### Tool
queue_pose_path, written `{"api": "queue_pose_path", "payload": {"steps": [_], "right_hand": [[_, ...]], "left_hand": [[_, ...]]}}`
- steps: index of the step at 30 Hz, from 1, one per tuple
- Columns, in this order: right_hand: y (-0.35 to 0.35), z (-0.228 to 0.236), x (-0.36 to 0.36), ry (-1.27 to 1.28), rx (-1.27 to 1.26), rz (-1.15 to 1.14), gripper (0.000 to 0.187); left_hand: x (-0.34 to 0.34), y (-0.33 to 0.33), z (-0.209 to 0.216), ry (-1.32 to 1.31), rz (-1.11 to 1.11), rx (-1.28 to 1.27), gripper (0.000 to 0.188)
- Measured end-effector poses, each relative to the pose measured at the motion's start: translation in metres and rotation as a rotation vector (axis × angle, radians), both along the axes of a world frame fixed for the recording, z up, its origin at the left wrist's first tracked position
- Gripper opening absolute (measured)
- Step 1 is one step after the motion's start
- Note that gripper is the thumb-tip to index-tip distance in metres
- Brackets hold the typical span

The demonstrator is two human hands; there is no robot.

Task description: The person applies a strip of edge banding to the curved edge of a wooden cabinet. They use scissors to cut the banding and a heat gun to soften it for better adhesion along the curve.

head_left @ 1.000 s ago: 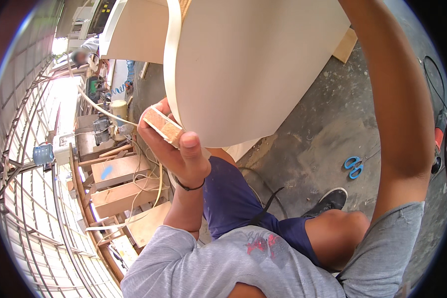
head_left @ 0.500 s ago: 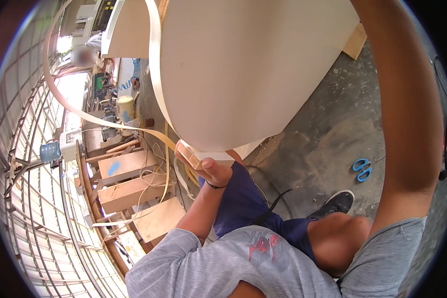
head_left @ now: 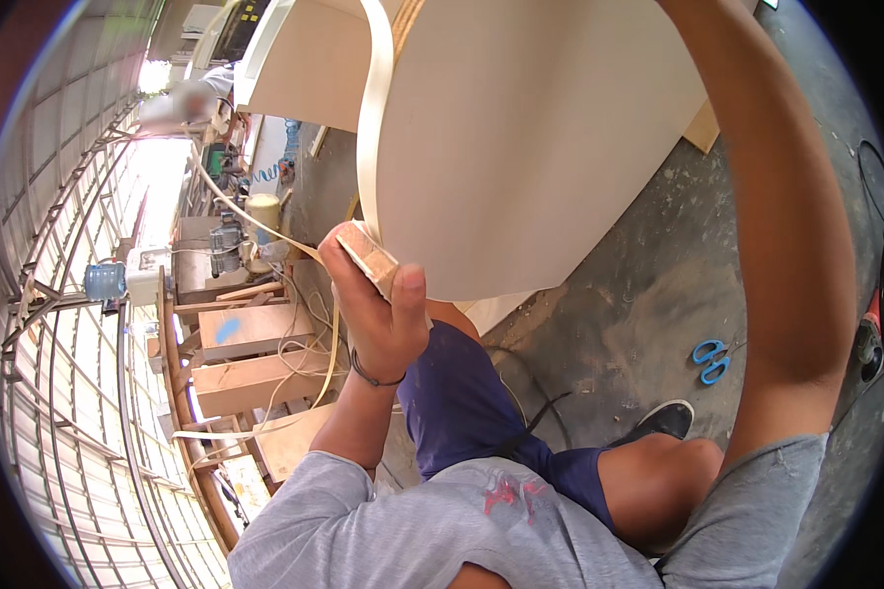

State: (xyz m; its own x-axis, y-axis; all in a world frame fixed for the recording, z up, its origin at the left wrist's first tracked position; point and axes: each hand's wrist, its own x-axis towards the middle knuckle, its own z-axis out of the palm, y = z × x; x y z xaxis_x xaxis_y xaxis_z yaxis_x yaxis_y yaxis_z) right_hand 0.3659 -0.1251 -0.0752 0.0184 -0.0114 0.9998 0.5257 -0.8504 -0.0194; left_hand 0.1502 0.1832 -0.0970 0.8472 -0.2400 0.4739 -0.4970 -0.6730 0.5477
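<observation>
My left hand is closed round a small wooden block, with the thumb over its near end. The block rests at the curved left edge of a large white panel. A pale edging strip comes down along that edge and meets the panel beside the block. Above the block, the strip bows away from the edge. The strip's loose length trails off to the left behind my hand. My right arm reaches up along the panel's right side, and its hand is out of the picture.
Blue-handled scissors lie on the grey floor at the right, near my shoe. Wooden boxes with loose cords and a yellow tank stand at the left. Another person is at the far left. A power tool lies far right.
My left hand and the block have moved up and left along the panel's curved edge. The loose strip's wide loop at the left has shifted and straightened. The view has turned slightly.
</observation>
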Motion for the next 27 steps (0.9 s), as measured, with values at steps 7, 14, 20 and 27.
{"api": "queue_pose_path", "payload": {"steps": [7,14,20,27], "right_hand": [[-0.007,0.009,-0.005,0.122,-0.003,-0.074,0.037],[0.003,0.001,-0.001,0.111,0.009,0.009,0.038],[0.007,0.007,-0.001,0.062,0.035,-0.006,0.041],[-0.005,0.008,-0.012,0.257,0.031,0.021,0.041]], "left_hand": [[0.012,-0.022,0.039,0.013,-0.017,0.207,0.054],[0.008,-0.015,0.034,0.059,-0.014,0.154,0.05],[0.01,-0.01,0.038,0.071,-0.008,0.087,0.05],[0.015,-0.025,0.039,0.159,-0.053,0.095,0.045]]}}
